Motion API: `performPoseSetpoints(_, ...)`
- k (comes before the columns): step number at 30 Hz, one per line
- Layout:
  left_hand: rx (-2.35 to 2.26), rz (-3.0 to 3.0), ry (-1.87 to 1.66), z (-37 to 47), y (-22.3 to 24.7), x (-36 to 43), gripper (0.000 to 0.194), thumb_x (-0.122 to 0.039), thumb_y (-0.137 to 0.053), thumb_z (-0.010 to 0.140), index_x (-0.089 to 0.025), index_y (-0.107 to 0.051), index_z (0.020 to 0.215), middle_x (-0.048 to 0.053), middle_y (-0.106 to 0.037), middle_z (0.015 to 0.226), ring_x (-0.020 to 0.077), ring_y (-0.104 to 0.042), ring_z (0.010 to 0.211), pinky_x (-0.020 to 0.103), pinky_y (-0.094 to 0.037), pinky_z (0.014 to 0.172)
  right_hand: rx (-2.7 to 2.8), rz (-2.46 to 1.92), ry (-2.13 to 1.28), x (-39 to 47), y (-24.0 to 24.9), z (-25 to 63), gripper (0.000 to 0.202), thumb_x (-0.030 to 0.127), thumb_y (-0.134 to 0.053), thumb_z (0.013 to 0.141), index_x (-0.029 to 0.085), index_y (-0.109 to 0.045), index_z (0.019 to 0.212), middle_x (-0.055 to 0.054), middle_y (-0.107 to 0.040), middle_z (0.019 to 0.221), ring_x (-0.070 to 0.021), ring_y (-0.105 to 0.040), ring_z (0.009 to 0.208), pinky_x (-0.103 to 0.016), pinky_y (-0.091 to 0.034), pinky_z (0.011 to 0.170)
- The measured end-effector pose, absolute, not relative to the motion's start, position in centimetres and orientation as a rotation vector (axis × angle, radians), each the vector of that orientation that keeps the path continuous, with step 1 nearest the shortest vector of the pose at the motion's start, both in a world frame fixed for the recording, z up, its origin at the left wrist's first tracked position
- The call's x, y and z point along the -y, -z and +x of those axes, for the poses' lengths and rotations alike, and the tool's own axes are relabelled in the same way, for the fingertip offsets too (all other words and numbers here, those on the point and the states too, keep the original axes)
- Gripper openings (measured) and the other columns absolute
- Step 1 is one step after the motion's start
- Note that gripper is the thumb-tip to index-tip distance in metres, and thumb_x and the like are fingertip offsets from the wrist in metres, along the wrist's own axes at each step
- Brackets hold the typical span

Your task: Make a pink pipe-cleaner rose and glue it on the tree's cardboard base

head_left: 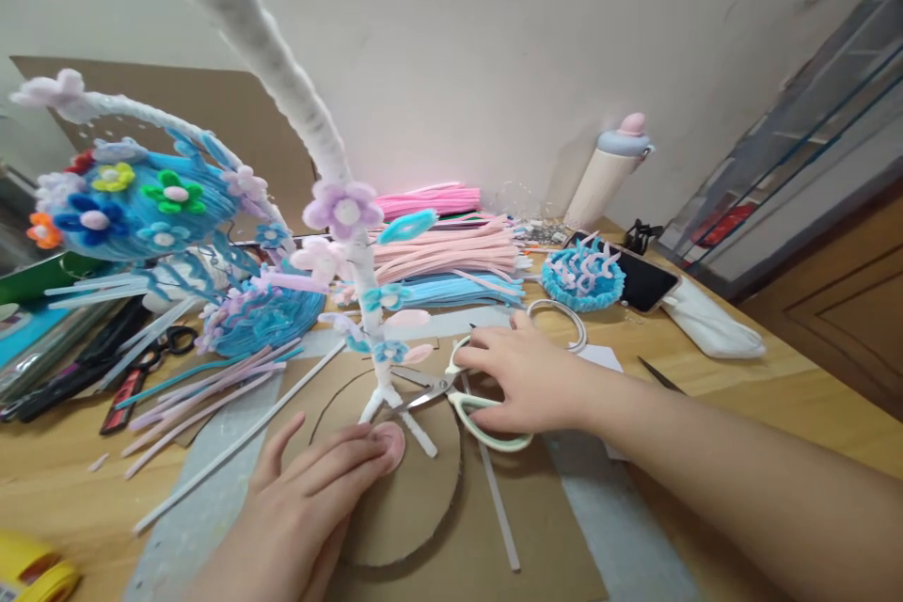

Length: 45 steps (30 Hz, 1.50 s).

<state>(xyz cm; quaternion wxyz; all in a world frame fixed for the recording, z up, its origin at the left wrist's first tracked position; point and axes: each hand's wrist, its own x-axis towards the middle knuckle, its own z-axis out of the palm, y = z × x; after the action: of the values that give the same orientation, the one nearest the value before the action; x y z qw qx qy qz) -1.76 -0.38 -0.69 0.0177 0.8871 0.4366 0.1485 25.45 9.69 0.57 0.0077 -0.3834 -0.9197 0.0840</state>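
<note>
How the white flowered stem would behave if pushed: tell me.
The white stem would probably tip rather than slide, since it rises tall from small splayed feet. It is likely light for its height, with a slim shaft wrapped in fuzzy material. The purple flower on it looks soft, so its petals might bend if caught.

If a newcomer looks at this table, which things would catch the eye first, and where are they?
Probably the tall white fuzzy stem, trimmed with pastel flowers, above the cardboard disc near the centre. To its left, a rounded blue piece bears bright flowers. Below, the right hand holds open scissors by the stem's forked foot, while the left hand touches a pink circle.
</note>
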Motion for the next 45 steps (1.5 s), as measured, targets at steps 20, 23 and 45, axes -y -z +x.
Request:
performPoseSetpoints(20, -1.247, 2.931, -0.399, -2.2, 1.8, -0.6, 0.046, -0.025, -0.049, 0.088, -0.034, -0.047, 0.133, -0.004, -0.066, 0.122, 0.0166, -0.061, 0.114, 0.036, -0.016, 0.118, 2.863, -1.181, -0.133, -9.7, -0.9, 25.6, 0.035, 0.053, -0.061, 0.076, 0.024, -0.059, 0.095, -0.007, -0.058, 0.093, -0.0262, -0.052, 0.089, -0.041, -0.024, 0.077)
performPoseSetpoints(23, -1.224, 2.997, -0.347, -2.6, 1.9, -0.9, 0.048, -0.028, -0.053, 0.087, -0.032, -0.047, 0.134, -0.003, -0.064, 0.125, 0.0162, -0.060, 0.115, 0.036, -0.009, 0.119, 2.870, -1.184, -0.131, -9.6, -1.0, 25.5, 0.035, 0.054, -0.061, 0.075, 0.024, -0.059, 0.095, -0.007, -0.058, 0.093, -0.0263, -0.052, 0.089, -0.041, -0.023, 0.077)
performPoseSetpoints(45, -1.243, 2.995, -0.423, -2.2, 2.0, -0.9, 0.041, -0.032, -0.054, 0.087, -0.034, -0.052, 0.129, -0.004, -0.067, 0.121, 0.0175, -0.064, 0.108, 0.036, -0.026, 0.115, 2.847, -1.225, -0.230, -9.5, -0.7, 25.7, 0.037, 0.054, -0.063, 0.073, 0.024, -0.059, 0.094, -0.006, -0.059, 0.095, -0.0257, -0.053, 0.090, -0.041, -0.024, 0.079)
